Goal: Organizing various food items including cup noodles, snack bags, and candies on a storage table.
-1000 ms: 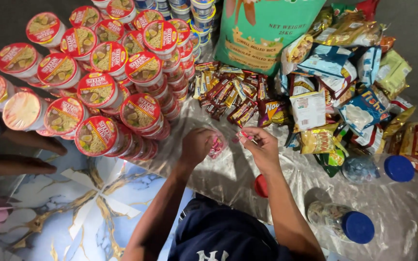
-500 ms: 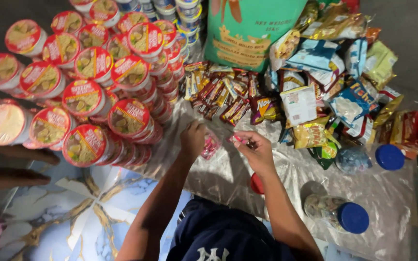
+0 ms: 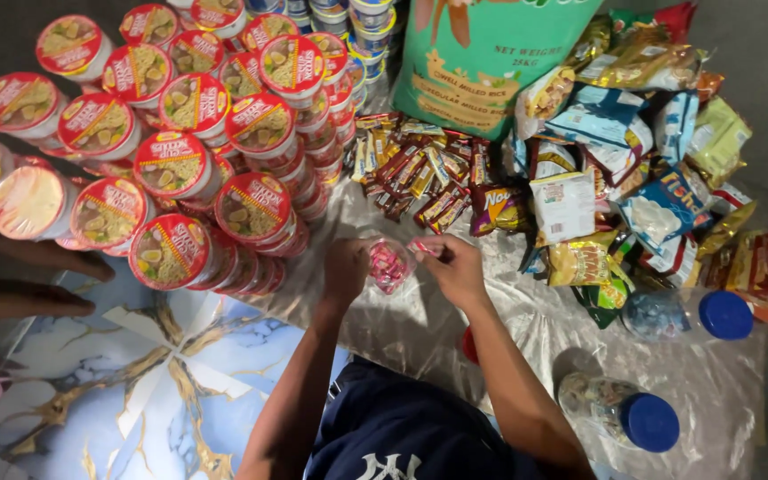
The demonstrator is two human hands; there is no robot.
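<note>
A small clear bag of pink sweets (image 3: 390,265) hung upright, long axis vertical, mouth upward, above the silvery sheet (image 3: 526,329). The left hand (image 3: 347,269) gripped its side; the right hand (image 3: 455,267) pinched its top edge, near stacked noodle cups (image 3: 171,249).

**Reds, greens and blue marble**

The cup noodle tubs (image 3: 171,164) carry red-rimmed lids with yellow and green pictures on them; the big sack (image 3: 491,53) is green with an orange figure and a tan patch; the small clear bag (image 3: 390,265) shows pink and red sweets; the flat snack bars (image 3: 415,173) are brown, red and gold; the heap of packets (image 3: 633,151) mixes pale blue, white, yellow, green and red; the jar lids (image 3: 651,422) are bright blue; the sheet (image 3: 526,338) beneath is silvery grey; the floor (image 3: 135,391) is blue-white marble veined with gold; the shirt (image 3: 402,436) is navy with white lettering.
</note>
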